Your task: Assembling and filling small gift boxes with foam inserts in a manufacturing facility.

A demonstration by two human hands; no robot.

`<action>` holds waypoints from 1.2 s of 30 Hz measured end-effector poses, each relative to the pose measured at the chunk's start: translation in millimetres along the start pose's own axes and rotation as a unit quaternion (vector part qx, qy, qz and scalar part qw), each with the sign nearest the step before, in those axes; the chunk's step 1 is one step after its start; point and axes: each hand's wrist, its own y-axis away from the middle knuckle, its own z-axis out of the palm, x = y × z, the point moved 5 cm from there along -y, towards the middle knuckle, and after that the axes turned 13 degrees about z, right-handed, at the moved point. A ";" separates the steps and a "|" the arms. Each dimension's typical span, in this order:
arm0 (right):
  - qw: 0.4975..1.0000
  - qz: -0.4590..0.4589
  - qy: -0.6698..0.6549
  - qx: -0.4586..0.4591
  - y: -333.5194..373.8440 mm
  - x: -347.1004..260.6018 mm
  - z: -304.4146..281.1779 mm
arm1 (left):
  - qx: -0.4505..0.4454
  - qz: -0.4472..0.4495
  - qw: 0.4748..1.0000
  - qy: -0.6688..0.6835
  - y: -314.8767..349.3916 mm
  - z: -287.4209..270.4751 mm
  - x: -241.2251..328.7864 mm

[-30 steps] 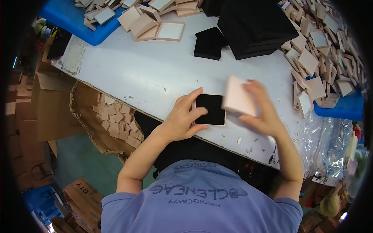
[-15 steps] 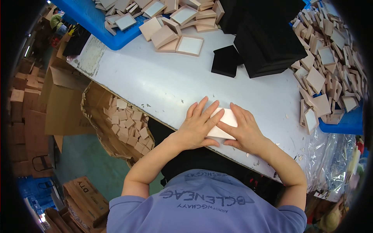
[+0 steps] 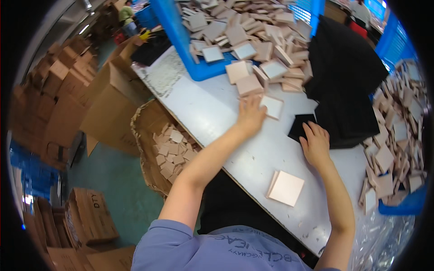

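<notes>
My left hand (image 3: 250, 115) reaches forward over the white table (image 3: 212, 113) and touches a pink square box tray with a white inside (image 3: 272, 106). My right hand (image 3: 315, 143) rests with its fingers on a black square foam pad (image 3: 300, 125). A closed pink square box (image 3: 285, 187) lies on the table near me, apart from both hands.
A blue bin (image 3: 199, 67) of pink box parts (image 3: 253, 36) stands at the back. A heap of black pads (image 3: 348, 90) lies beyond my right hand. More pink boxes (image 3: 393, 149) fill the right side. A cardboard box of pink pieces (image 3: 169, 151) stands left of the table.
Both hands pressed the pink box shut near the table's edge, then left it there. The left hand moved forward to a tray, the right to a black pad.
</notes>
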 end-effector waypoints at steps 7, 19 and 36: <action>0.997 -0.061 0.022 0.037 -4.2 -16.9 -9.6 | 0.157 0.117 0.943 0.268 62.1 -42.8 56.9; 0.959 -0.187 0.001 0.212 24.2 -48.0 -88.8 | 0.008 0.172 0.911 0.374 106.3 -70.8 164.7; 0.953 -0.096 -0.233 -0.169 120.1 -66.3 -64.8 | 0.073 0.141 0.899 0.407 96.8 -70.6 155.1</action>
